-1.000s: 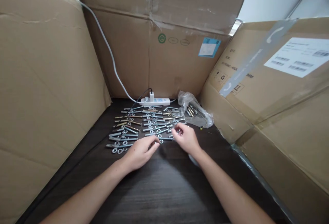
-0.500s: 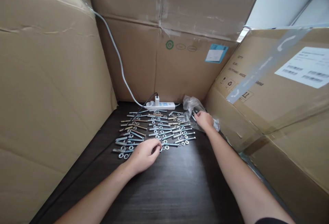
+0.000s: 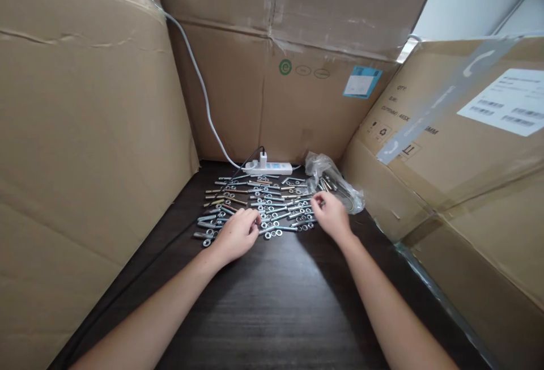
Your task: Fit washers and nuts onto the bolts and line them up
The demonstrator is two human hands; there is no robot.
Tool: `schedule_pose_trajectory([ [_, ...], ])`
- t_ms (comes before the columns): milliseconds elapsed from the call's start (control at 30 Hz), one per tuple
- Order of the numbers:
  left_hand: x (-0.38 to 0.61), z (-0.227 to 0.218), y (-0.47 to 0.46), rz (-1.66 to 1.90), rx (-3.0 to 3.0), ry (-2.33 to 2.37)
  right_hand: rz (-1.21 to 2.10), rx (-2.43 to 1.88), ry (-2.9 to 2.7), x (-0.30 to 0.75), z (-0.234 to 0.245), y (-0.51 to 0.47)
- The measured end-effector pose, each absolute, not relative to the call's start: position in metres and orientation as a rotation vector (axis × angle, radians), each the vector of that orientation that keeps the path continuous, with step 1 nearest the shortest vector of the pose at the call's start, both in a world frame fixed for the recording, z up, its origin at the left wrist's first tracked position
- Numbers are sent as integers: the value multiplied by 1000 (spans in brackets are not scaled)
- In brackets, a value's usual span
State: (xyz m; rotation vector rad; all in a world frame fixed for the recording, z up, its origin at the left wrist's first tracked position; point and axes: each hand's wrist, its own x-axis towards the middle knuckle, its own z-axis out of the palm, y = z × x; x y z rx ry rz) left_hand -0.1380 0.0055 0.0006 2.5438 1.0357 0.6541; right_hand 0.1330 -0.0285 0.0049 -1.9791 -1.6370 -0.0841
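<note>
Rows of metal bolts (image 3: 272,208) with sleeves, nuts and flat washers (image 3: 279,233) lie on a dark table. My left hand (image 3: 238,231) rests low over the front left of these rows, fingers curled in; whatever is inside them is hidden. At the right end of the rows is my right hand (image 3: 331,214), thumb and fingers drawn together close to the bolt ends. I cannot make out what sits between its fingertips. Just behind it, a clear plastic bag (image 3: 318,166) lies open with several loose bolts (image 3: 327,183) at its mouth.
A white power strip (image 3: 276,168) with a plugged-in adapter (image 3: 263,160) lies behind the rows. Its white cable (image 3: 199,81) runs up left; a black cable (image 3: 161,256) crosses the table's left side. Cardboard boxes (image 3: 238,98) wall in the back and both sides.
My right hand has come out of the plastic bag, toward me and slightly left, to the right end of the rows. My left hand has shifted slightly left. The view has tilted a little.
</note>
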Motion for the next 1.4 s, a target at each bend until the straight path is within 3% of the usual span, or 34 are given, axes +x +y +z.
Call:
schedule_pose_trajectory([
  [100,-138,1,3,595,2631,1009,62,-1735,-1951,103,2,-50],
  [333,-135,-6,2,529,2682,1001,146,-1710,-2189,92,-6,-55],
  [567,-133,-5,3,531,2704,1037,155,-1678,-2188,91,-9,-52],
  [800,-132,5,5,867,2539,1010,110,-1544,-2080,91,-1,-54],
  [1133,-132,16,-6,1064,2414,931,408,-1398,-1902,66,-8,-64],
  [1400,-131,15,-8,906,2491,884,718,-1339,-1676,64,-18,-60],
])
